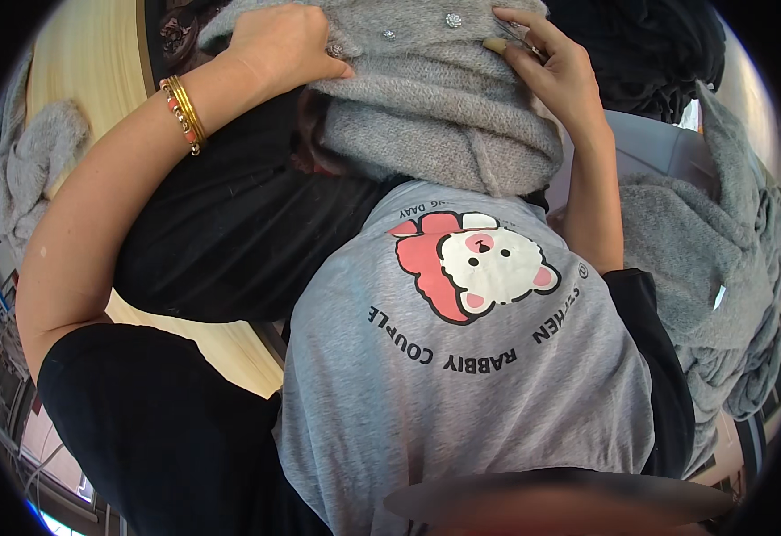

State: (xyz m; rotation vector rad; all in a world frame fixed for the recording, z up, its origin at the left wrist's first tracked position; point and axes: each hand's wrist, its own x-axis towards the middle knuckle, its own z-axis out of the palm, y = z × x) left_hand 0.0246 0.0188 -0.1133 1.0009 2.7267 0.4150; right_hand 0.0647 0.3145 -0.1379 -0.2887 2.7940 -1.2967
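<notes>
A: Where is the knit [444, 125] lying?

B: It's lying bunched across the lap [229, 223], with soft folds sagging toward the shirt [462, 384]

A: And what are the hands doing?

B: The left hand [292, 45] is gripping the upper layer, its thumb pressing along a fold. The right hand [551, 67] is resting at the other side, thumb and forefinger standing narrowly apart. Something thin and dark is showing there, but I'm not managing to tell what it is, or whether that hand is pinching cloth

A: How are you expecting the knit to behave?

B: I'm judging it light and soft — fuzzy enough to be clinging rather than slipping, though probably stretching under a hard pull

A: What about the studs [454, 20]?

B: They're looking small and hard, so I'm guessing they're liable to snag or come loose if anyone is tugging on them

A: So where are you taking hold?

B: I'm choosing a thick fold on either side of the studs — spreading the grip wide, supporting the bunched weight from below, and leaving the single loops alone
</notes>
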